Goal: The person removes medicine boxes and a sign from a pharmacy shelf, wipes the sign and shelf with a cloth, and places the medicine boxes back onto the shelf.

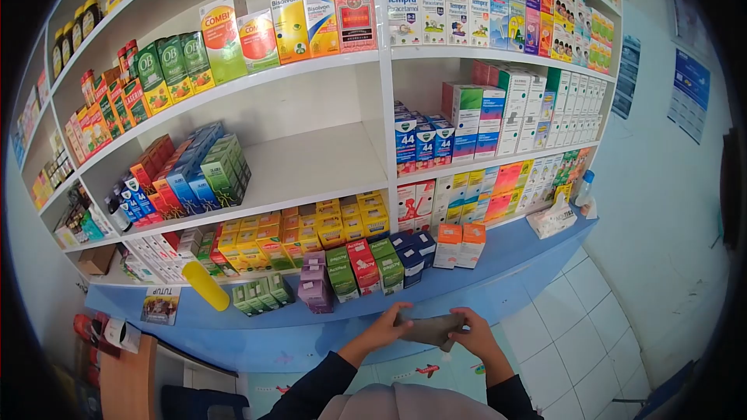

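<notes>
A grey-brown cloth [428, 331] is stretched between my two hands, in front of the blue counter ledge [311, 334]. My left hand [386, 325] pinches its left end, and my right hand [472, 334] grips its right end, where a corner hangs down. Just beyond the hands, on the ledge, stand purple boxes [315, 284], green boxes [341, 274], a red box [363, 266], dark blue boxes [412, 255] and two orange-and-white boxes [448, 246].
White shelves [257, 70] full of medicine boxes rise ahead. A yellow cylinder [206, 286] and small green boxes [263, 295] sit on the ledge at left, a tissue pack [552, 219] and bottle [583, 188] at right. A wooden desk [128, 381] stands lower left.
</notes>
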Demonstrator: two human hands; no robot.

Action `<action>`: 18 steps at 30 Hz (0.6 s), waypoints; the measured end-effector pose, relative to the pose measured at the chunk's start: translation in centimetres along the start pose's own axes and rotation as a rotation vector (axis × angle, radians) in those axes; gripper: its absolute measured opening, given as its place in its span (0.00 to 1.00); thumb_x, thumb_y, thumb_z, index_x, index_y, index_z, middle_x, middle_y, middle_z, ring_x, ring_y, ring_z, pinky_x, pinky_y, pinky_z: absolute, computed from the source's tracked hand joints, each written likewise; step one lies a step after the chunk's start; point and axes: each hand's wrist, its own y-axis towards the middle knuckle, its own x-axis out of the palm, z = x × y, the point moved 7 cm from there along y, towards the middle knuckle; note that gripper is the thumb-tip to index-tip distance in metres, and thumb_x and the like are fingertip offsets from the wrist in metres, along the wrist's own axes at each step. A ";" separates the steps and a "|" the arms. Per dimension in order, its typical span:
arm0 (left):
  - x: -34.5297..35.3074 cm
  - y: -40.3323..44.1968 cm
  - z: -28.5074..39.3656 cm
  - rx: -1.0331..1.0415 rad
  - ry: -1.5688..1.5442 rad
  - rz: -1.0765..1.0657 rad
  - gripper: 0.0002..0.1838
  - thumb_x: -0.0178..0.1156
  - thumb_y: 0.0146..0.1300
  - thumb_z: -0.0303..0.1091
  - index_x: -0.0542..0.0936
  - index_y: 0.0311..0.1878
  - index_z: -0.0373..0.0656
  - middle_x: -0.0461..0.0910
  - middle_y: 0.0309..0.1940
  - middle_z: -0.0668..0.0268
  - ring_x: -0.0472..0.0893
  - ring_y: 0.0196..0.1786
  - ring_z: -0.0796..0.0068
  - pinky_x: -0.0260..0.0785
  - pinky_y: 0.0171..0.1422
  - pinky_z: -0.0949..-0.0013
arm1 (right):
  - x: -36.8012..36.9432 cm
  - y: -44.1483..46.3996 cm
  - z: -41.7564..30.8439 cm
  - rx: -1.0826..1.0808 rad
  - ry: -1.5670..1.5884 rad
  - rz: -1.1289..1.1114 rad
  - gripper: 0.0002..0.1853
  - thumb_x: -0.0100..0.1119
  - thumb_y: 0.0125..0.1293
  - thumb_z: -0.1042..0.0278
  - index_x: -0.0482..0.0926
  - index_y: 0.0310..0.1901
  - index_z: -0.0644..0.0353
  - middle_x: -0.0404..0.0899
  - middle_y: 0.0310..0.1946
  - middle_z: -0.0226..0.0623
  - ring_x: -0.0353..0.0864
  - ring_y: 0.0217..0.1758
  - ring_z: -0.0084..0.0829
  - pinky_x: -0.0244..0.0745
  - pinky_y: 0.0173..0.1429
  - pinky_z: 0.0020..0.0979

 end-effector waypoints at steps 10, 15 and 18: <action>-0.7 -1.9 4.7 0.296 0.447 0.119 0.13 0.62 0.51 0.23 0.82 0.43 0.45 0.69 0.39 0.59 0.70 0.47 0.55 0.65 0.53 0.60 | -0.4 0.4 -4.2 -0.254 -0.608 0.027 0.05 0.60 0.52 0.77 0.83 0.32 0.59 0.75 0.30 0.40 0.78 0.33 0.39 0.74 0.37 0.36; -1.8 -4.3 12.1 0.622 0.648 0.358 0.13 0.61 0.50 0.21 0.83 0.40 0.48 0.72 0.45 0.59 0.71 0.48 0.55 0.63 0.57 0.56 | -3.6 -0.7 -8.1 -0.322 -0.516 0.408 0.12 0.61 0.54 0.72 0.80 0.42 0.59 0.74 0.41 0.40 0.75 0.46 0.36 0.71 0.49 0.34; -0.3 -5.2 13.7 0.749 0.604 0.334 0.12 0.62 0.51 0.23 0.82 0.39 0.49 0.70 0.52 0.58 0.70 0.52 0.55 0.61 0.60 0.55 | -3.3 -4.5 1.6 -0.167 0.121 0.848 0.17 0.58 0.60 0.65 0.73 0.51 0.58 0.70 0.51 0.40 0.70 0.55 0.36 0.65 0.58 0.35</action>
